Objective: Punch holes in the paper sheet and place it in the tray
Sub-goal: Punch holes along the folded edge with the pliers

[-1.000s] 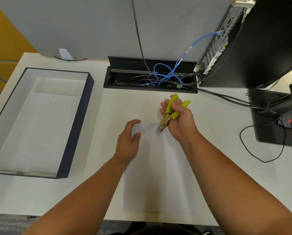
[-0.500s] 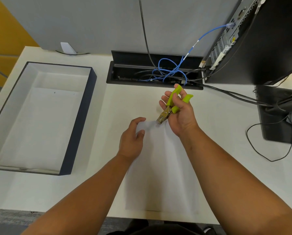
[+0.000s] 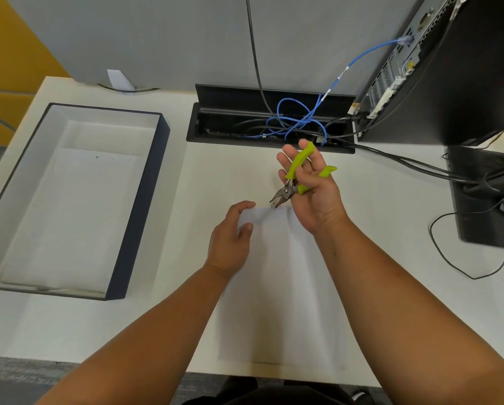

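Now lining up the punch at the paper's far edge

Right hand (image 3: 312, 197) grips the green-handled punch (image 3: 296, 179), handles spread, tip at the edge of the sheet (image 3: 277, 287) lying on the bench (image 3: 391, 229); left hand (image 3: 230, 238) pinches the far-left corner; probably best to hold it taut, slide the edge fully between the tips, squeeze firmly; tray (image 3: 137, 206) waits left.

Paper sheet (image 3: 277, 287): thin white paper, matt and smooth.
Hole punch (image 3: 296, 178): bare shiny metal head; lime-green handles with a smooth, plastic-looking cover.
Tray (image 3: 137, 206): dark navy outer wall, matt; pale matt lining that looks like card.
Tabletop (image 3: 376, 229): cream, smooth, faint sheen.
Cables (image 3: 299, 118), upper centre of the frame: glossy blue and black plastic sheathing.
Computer case (image 3: 464, 68), upper right: black, matt.
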`<state>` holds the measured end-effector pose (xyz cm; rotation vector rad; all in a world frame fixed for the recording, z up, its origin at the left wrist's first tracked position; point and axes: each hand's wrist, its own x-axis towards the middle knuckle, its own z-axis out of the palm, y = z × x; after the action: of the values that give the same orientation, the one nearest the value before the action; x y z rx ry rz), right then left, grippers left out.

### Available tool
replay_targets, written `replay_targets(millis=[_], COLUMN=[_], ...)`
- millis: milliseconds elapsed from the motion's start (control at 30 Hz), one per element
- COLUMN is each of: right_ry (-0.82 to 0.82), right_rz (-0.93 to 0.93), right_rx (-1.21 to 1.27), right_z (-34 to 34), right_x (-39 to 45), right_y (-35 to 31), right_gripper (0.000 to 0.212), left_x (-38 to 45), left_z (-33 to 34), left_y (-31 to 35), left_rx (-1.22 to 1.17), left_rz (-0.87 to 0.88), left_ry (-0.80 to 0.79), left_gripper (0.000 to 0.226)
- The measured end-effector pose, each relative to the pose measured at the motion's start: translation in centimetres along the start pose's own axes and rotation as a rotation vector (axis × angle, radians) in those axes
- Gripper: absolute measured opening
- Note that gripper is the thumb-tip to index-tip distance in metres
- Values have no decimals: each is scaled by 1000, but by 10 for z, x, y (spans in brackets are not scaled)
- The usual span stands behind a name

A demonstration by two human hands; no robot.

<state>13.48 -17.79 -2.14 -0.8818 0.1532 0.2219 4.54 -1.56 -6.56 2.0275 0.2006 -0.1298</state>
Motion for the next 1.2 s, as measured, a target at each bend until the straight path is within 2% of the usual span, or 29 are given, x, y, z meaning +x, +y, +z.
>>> replay_targets(millis=[200, 733, 1133, 1200], right_ry=[0, 225, 226, 218], right_rz=[6, 56, -14, -23], right_rx=[0, -231, -294, -291], right_z=[0, 19, 24, 24], right_x=[0, 8, 12, 12], right_y=[0, 14, 20, 20], right_gripper=[45, 23, 5, 8], left_x=[1, -1, 0, 0], left_z=[0, 1, -1, -1], left_y=[-1, 0, -2, -3], left_rx=[-5, 2, 3, 5], left_rz=[-8, -12, 33, 40], left_ry=[-1, 9, 5, 5], left_gripper=[43, 37, 42, 42])
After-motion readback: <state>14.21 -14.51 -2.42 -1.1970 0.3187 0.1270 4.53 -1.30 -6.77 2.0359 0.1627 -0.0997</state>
